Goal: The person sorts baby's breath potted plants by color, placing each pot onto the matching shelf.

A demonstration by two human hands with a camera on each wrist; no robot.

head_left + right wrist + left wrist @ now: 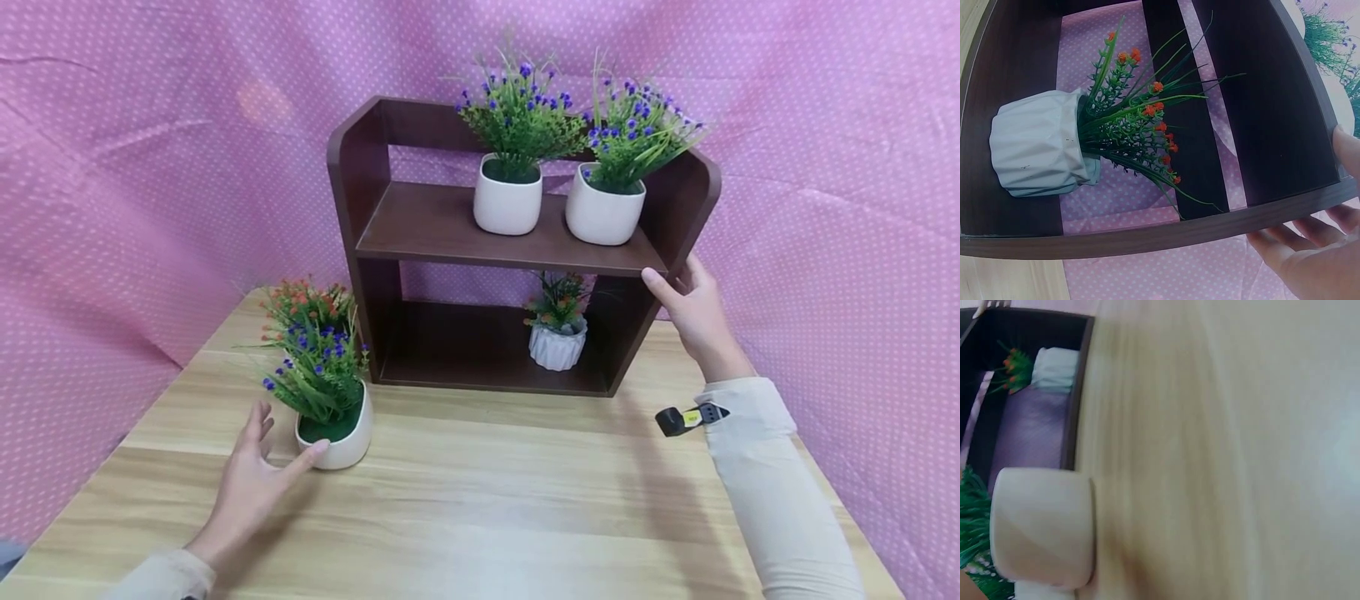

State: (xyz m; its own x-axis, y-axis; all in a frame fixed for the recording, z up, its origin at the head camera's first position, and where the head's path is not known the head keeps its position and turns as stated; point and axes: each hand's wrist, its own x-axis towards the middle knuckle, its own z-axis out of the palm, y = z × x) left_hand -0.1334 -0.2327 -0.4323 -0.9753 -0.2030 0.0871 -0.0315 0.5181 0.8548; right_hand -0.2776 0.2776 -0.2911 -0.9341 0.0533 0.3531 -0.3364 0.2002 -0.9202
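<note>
Pose | left grip [253,482] spread, released at nearest pot [351,446] | right grip [697,315] clasping shelf [427,221]

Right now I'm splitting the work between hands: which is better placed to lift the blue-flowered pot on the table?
Likely the left hand: its thumb is at that pot, while the right hand grips the shelf by its right side.

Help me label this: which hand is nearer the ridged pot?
Right. The right hand grips the shelf, right of the ridged pot; the left hand is farther, front left.
</note>
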